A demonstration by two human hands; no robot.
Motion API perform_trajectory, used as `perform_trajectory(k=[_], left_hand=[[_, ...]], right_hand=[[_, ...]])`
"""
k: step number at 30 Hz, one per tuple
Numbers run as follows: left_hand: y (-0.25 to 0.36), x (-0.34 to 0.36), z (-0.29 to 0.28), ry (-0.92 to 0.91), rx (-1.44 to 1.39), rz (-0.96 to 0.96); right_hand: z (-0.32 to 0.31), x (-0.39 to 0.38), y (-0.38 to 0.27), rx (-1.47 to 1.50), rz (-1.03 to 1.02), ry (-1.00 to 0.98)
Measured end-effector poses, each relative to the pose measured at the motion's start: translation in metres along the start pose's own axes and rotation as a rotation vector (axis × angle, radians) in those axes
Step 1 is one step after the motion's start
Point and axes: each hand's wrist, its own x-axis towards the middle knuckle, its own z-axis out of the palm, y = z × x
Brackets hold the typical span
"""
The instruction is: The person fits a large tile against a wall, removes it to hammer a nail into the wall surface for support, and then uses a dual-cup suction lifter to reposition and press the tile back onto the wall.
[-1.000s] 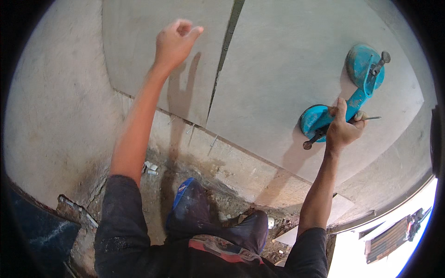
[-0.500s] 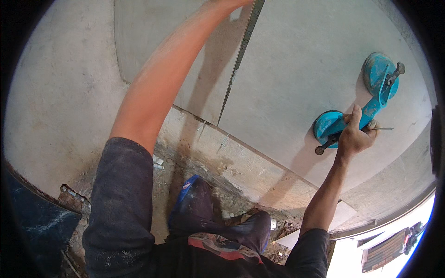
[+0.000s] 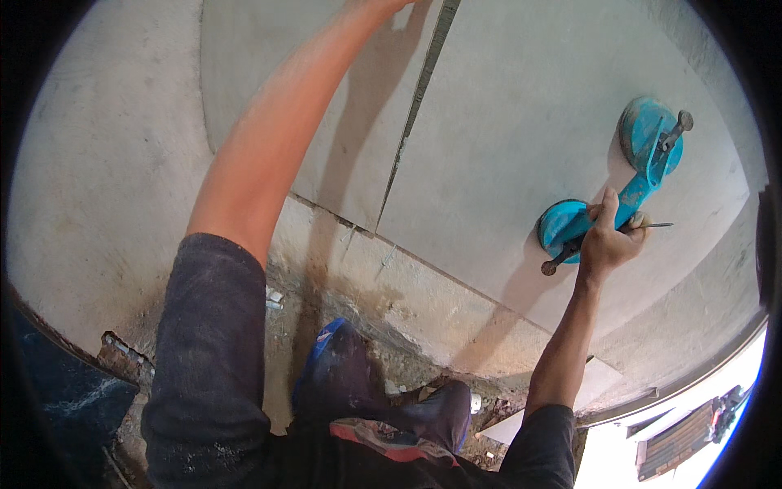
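A building site: bare plaster wall (image 3: 106,171), large grey panels (image 3: 497,147), teal suction lifter (image 3: 636,191), rubble-strewn floor (image 3: 281,367).

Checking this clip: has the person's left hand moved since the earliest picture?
Yes. The left hand has moved up, farther above the lower edge of the left panel; the top of the view now cuts it off.

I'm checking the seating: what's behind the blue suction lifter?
Behind the blue suction lifter is the large grey panel, visible around it; the patches the lifter covers can't be seen.
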Motion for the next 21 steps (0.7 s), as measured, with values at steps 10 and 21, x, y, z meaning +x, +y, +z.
perform_trajectory(k=[10,21], left_hand=[[0.009,0.039,-0.009,-0.298,-0.069,-0.103],[-0.002,0.058,0.015,-0.315,-0.116,-0.017]], right_hand=[[-0.005,0.001,0.007,0.018,0.029,-0.007],[-0.005,0.001,0.0,0.072,0.013,-0.05]])
